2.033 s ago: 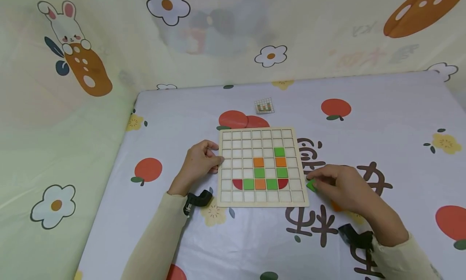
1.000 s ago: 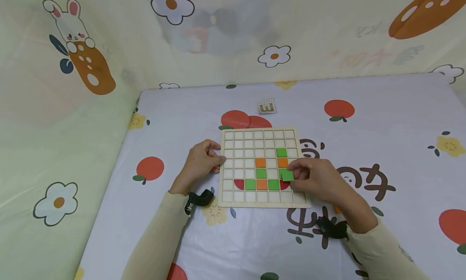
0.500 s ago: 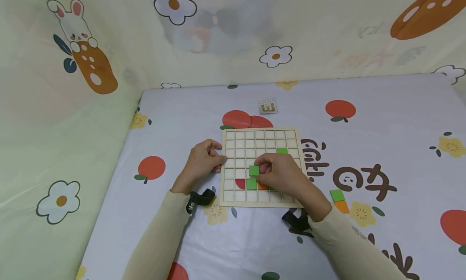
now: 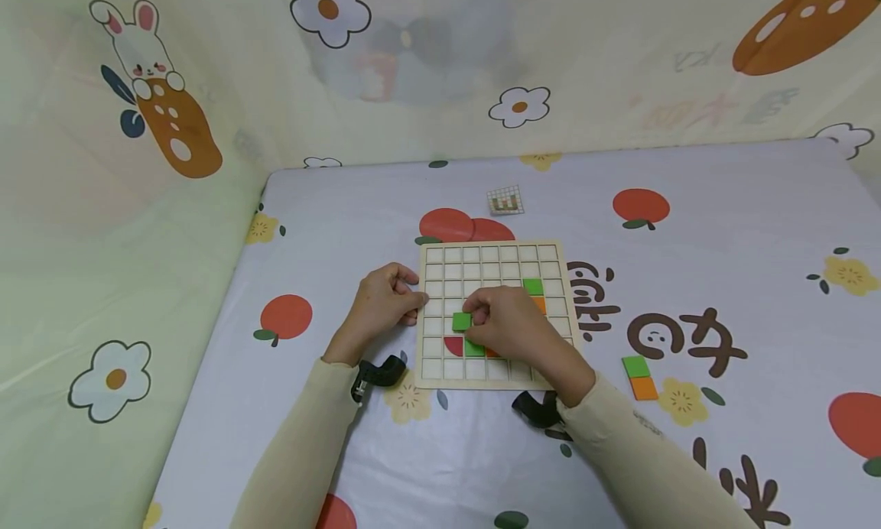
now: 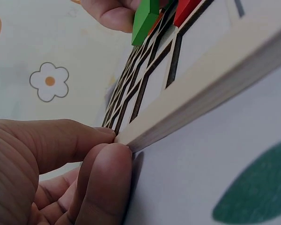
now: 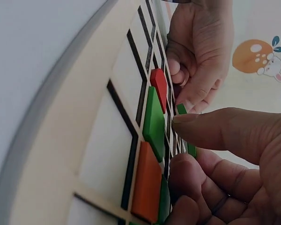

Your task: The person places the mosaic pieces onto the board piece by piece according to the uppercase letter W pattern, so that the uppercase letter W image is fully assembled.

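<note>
A wooden grid board (image 4: 432,372) lies on the printed cloth, with green, orange and red tiles in some cells. My left hand (image 4: 381,307) pinches its left edge between thumb and finger, also seen close up in the left wrist view. My right hand (image 4: 512,322) reaches over the board and pinches a green square tile (image 4: 462,321) by its right side, just above the cell over the red rounded tile (image 4: 453,346). In the right wrist view, a green tile (image 6: 153,124) and an orange tile (image 6: 146,183) sit in neighbouring cells. My right hand hides several tiles from the head view.
A loose green tile (image 4: 636,367) and an orange tile (image 4: 645,389) lie together right of the board. Behind the board lies a small pattern card (image 4: 505,200) showing a coloured grid. A patterned curtain (image 4: 413,70) closes off the back and left.
My right hand has carried the green tile from beside the board leftward across it, uncovering the loose green and orange tiles. My left hand stays at the board's edge.
</note>
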The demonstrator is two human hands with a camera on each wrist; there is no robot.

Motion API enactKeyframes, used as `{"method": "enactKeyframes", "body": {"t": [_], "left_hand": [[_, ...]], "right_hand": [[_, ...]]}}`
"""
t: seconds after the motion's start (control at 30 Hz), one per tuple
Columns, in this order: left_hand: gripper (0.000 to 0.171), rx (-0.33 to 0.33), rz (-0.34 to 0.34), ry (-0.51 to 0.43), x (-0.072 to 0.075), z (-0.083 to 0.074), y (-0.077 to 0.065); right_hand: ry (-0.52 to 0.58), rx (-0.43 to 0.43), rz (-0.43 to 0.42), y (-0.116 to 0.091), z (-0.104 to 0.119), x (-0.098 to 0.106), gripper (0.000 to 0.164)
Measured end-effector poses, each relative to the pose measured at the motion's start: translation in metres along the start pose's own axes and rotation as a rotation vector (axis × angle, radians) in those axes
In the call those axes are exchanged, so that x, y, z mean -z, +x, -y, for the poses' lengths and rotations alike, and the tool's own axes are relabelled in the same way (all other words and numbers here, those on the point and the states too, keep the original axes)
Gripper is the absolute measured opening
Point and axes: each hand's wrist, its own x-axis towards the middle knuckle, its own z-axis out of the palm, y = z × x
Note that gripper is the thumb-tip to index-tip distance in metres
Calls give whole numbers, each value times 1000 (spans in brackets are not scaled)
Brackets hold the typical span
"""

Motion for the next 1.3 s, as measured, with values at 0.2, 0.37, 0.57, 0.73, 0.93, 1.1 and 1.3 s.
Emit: {"method": "enactKeyframes", "body": {"t": [0.2,0.37,0.57,0.73,0.93,1.1,1.3], "left_hand": [[25,-1,0,-10,0,2,0],[24,-9,3,-26,-1,3,2],[23,-13,4,-15,-2,4,3],[23,-17,0,-4,-1,4,3],[23,-3,-2,2,0,3,3],[24,10,0,7,0,1,3],[23,-10,11,-8,1,3,3]], "right_hand": [[-22,-11,28,1,5,-2,18],[-26,-13,51,3,6,-4,18],[-54,-4,45,3,7,-6,18],[-48,-1,47,4,8,-6,19],[-51,-15,53,5,8,-7,21],[-46,-34,56,4,9,-7,30],[-28,11,39,0,7,-7,33]]}}
